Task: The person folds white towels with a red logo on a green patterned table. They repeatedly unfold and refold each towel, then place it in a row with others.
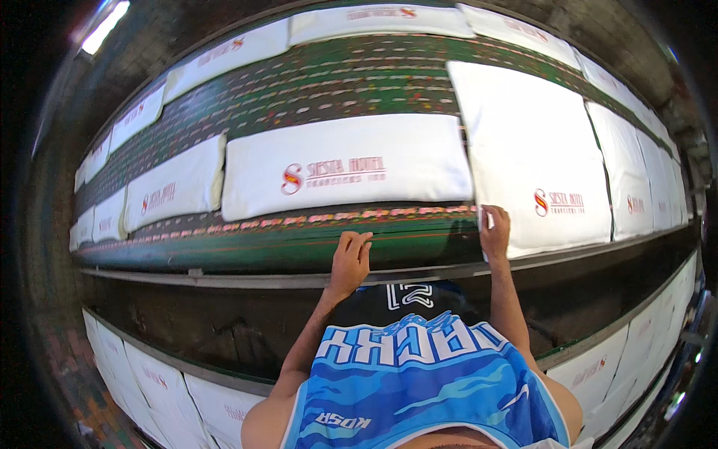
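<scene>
A large white cloth (530, 140) with a red printed emblem and lettering lies spread on the long green table. At its lower left edge, my right hand (495, 233) touches it with curled fingers; whether they pinch the cloth is not clear. My left hand (350, 258) hovers over the table's bare green front strip (269, 241), fingers bent and a little apart, holding nothing. Beyond it lies a narrower white cloth (348, 163), apparently folded, with the same print facing up. A narrow gap separates this cloth from the large one.
More printed white cloths line the table, to the left (174, 182) and right (622, 168), with another row (381, 21) along the far side. A metal rail (252, 279) edges the front. Behind me, another table carries white cloths (151, 376). A lamp (105, 27) glows at upper left.
</scene>
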{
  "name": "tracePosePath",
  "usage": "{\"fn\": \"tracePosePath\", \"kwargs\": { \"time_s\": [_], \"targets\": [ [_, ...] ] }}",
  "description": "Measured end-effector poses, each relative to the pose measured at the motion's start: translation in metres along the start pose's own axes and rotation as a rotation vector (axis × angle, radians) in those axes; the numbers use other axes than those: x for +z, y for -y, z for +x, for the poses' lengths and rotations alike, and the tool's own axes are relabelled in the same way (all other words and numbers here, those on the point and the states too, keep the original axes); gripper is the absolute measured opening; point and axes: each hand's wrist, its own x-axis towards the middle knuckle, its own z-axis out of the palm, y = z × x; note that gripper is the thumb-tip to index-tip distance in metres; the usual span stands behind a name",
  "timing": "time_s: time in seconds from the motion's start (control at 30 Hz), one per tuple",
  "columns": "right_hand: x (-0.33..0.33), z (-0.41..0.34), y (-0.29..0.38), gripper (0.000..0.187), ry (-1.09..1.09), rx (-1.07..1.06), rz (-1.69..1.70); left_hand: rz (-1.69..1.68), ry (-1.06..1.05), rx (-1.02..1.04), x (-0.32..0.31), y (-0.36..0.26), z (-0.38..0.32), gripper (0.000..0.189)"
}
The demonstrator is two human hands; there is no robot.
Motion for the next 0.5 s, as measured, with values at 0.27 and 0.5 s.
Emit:
{"fn": "tracePosePath", "kwargs": {
  "time_s": [0.27, 0.5],
  "targets": [
    [-0.034, -0.033, 0.015, 0.021, 0.258, -0.064, 0.353, -0.346, 0.160, -0.057, 0.081, -0.058, 0.032, 0.044],
    [-0.045, -0.073, 0.008, 0.022, 0.452, -0.024, 0.454, -0.395, 0.427, -0.221, 0.107, -0.092, 0.035, 0.041]
  ]
}}
